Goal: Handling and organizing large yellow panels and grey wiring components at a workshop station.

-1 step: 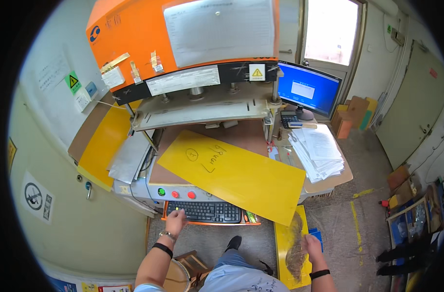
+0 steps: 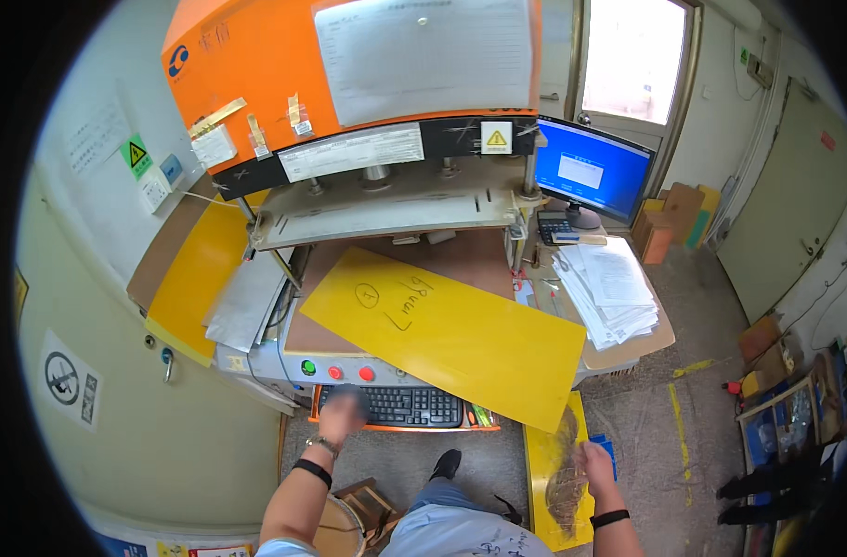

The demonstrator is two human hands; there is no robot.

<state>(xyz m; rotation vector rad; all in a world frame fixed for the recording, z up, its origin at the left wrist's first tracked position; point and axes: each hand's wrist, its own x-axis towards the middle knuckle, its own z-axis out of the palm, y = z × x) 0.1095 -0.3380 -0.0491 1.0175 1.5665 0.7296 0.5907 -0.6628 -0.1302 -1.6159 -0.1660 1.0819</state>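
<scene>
My left hand (image 2: 343,415) is over the left end of a black keyboard (image 2: 410,406), its fingers smeared by motion. The keyboard rests in an orange-edged pull-out tray below the machine's front panel. My right hand (image 2: 595,466) is at the lower right, its fingers curled in. What they hold, if anything, is hidden. Behind that hand a yellow board (image 2: 540,469) with a dark stained patch stands low near the floor. A large yellow sheet (image 2: 461,339) with handwriting lies slantwise on the machine's brown bed, its right end jutting past the front edge.
An orange press (image 2: 256,65) rises over the bed, its upper plate (image 2: 396,218) raised. One green and two red buttons (image 2: 335,373) line the front panel. To the right are a lit monitor (image 2: 595,172), a calculator (image 2: 555,227) and stacked papers (image 2: 609,292). A stool (image 2: 338,529) stands below my left forearm.
My left hand has moved slightly forward over the keyboard and is now blurred. My right hand stays in nearly the same place. The yellow sheet has not moved on the bed.
</scene>
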